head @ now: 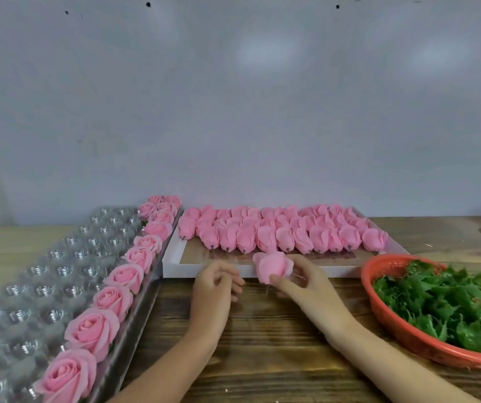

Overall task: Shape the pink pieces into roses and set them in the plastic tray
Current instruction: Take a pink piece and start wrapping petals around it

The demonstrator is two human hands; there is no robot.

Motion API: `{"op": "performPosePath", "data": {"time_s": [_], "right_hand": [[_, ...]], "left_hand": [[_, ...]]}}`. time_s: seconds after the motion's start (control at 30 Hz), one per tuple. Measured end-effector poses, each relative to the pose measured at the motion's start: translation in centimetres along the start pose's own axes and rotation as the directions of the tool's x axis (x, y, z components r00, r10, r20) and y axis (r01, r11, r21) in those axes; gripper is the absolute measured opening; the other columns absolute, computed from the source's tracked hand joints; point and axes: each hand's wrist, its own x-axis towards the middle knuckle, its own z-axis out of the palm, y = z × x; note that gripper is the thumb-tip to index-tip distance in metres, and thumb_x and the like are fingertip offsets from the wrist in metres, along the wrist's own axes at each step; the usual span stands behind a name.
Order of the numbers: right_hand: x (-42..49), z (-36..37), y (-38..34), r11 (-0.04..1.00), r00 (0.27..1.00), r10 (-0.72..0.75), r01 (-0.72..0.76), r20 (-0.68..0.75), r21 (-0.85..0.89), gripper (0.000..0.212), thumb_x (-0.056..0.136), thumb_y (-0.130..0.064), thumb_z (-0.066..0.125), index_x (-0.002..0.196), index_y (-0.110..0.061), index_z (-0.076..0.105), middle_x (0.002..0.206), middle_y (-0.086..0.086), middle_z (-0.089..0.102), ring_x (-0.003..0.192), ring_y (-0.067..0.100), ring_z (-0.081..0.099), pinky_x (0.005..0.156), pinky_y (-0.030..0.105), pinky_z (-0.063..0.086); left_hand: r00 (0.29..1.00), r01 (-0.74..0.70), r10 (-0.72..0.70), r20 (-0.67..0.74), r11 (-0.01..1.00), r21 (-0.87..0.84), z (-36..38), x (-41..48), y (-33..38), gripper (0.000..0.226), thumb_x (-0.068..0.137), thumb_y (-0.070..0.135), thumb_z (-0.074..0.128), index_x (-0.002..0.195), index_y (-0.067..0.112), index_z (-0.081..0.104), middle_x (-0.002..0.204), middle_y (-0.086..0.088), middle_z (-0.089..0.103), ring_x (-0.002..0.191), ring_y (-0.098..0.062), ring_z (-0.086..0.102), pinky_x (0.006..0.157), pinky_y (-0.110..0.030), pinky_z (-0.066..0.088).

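While the right hand (300,282) pinches one pink piece (271,267) at its lower end between thumb and fingertips, the left hand (218,283) hangs just beside it. Its fingers are loosely curled and I can see nothing inside them, though the picture is a little blurred there. The held pink piece is in the air above the wooden table (277,344), just in front of the near wall of the white box (335,270).

From the head view I count as follows. One plastic tray (67,270) lies on the left and runs away from the person. Its right column carries the finished roses (92,331). Eight stand clearly one behind another, and about four more are crowded at the far end, so near twelve in all. Three more columns of clear cups show beside them.

One white box lies in the middle, and the unshaped pink pieces (265,238) lie in it in about three rows. The front row has about eleven; the rows behind overlap too much for an exact count. One red basket (390,321) stands on the right, full of green leaves (442,298) that are too tangled to count. Behind everything is a grey wall (233,112).
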Motion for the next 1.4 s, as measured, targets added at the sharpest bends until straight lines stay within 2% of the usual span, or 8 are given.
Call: {"op": "performPosePath", "data": {"time_s": [0.17,0.53,0.67,0.8,0.9,1.2,1.3,1.4], "right_hand": [[0.0,0.7,1.2,0.986,0.99,-0.138,0.138,0.003,0.094,0.027,0.086,-0.004,0.074,0.105,-0.021,0.065,0.095,-0.007,0.074,0.087,0.0,0.068,0.075,0.01,0.048],[0.2,0.5,2.3,0.975,0.978,-0.207,0.204,0.028,0.082,0.028,0.084,-0.005,0.075,0.106,-0.021,0.066,0.097,-0.008,0.073,0.089,0.004,0.068,0.074,0.013,0.049],[0.2,0.5,2.4,0.974,0.974,-0.22,0.217,0.044,0.064,0.035,0.083,-0.009,0.077,0.111,-0.026,0.064,0.104,-0.008,0.073,0.096,0.009,0.068,0.075,0.025,0.054],[0.1,0.5,2.3,0.969,0.967,-0.245,0.243,0.067,0.049,0.037,0.081,-0.016,0.08,0.109,-0.033,0.063,0.106,-0.009,0.073,0.096,0.009,0.066,0.068,0.026,0.048],[0.1,0.6,2.3,0.967,0.966,-0.24,0.229,0.092,0.112,0.036,0.079,-0.019,0.079,0.109,-0.032,0.064,0.107,-0.001,0.073,0.095,0.019,0.069,0.074,0.045,0.054],[0.1,0.7,2.3,0.946,0.961,-0.266,0.245,0.075,0.214,0.034,0.078,-0.016,0.082,0.105,-0.03,0.067,0.101,0.001,0.072,0.088,0.019,0.072,0.071,0.025,0.057],[0.0,0.8,2.1,0.937,0.956,-0.28,0.253,0.083,0.24,0.034,0.078,-0.016,0.081,0.106,-0.026,0.067,0.093,0.006,0.072,0.079,0.016,0.07,0.063,0.021,0.054],[-0.1,0.8,2.1,0.941,0.956,-0.287,0.269,0.063,0.205,0.035,0.077,-0.026,0.081,0.108,-0.027,0.066,0.099,0.006,0.072,0.084,0.026,0.069,0.068,0.025,0.054]], "left_hand": [[0.981,-0.064,0.051,0.187,0.996,0.062,0.3,-0.5,-0.3,0.035,0.089,-0.004,0.045,0.094,0.023,0.066,0.085,0.006,0.072,0.076,-0.005,0.068,0.06,-0.017,0.049],[0.912,-0.158,0.094,0.399,0.979,0.13,0.2,-1.7,0.6,0.05,0.081,-0.001,0.063,0.11,0.039,0.055,0.105,0.006,0.067,0.086,-0.004,0.068,0.08,-0.014,0.05],[0.913,-0.175,0.115,0.391,0.977,0.122,0.4,-1.5,0.3,0.049,0.078,0.013,0.074,0.115,0.038,0.055,0.104,0.01,0.068,0.088,-0.004,0.066,0.079,-0.015,0.052],[0.927,-0.189,0.143,0.348,0.977,0.101,0.5,-1.5,0.2,0.045,0.073,0.023,0.079,0.107,0.042,0.057,0.101,0.01,0.069,0.085,-0.008,0.066,0.074,-0.02,0.054],[0.94,-0.161,0.129,0.317,0.984,0.077,0.6,-1.5,0.0,0.042,0.072,0.017,0.08,0.103,0.037,0.059,0.097,0.008,0.07,0.084,-0.005,0.067,0.072,-0.021,0.055],[0.926,-0.229,0.164,0.341,0.96,0.161,0.6,-1.6,0.3,0.021,0.09,0.023,0.063,0.111,0.021,0.058,0.083,0.002,0.064,0.063,-0.004,0.06,0.063,-0.017,0.048],[0.917,-0.268,0.183,0.353,0.941,0.209,0.6,-1.6,0.0,0.026,0.09,0.023,0.063,0.116,0.023,0.057,0.098,0.007,0.066,0.085,-0.002,0.062,0.076,-0.021,0.053],[0.912,-0.304,0.19,0.363,0.908,0.289,0.6,-1.7,-0.3,0.029,0.091,0.025,0.062,0.119,0.027,0.055,0.105,0.013,0.064,0.094,0.001,0.06,0.083,-0.021,0.052]]}}
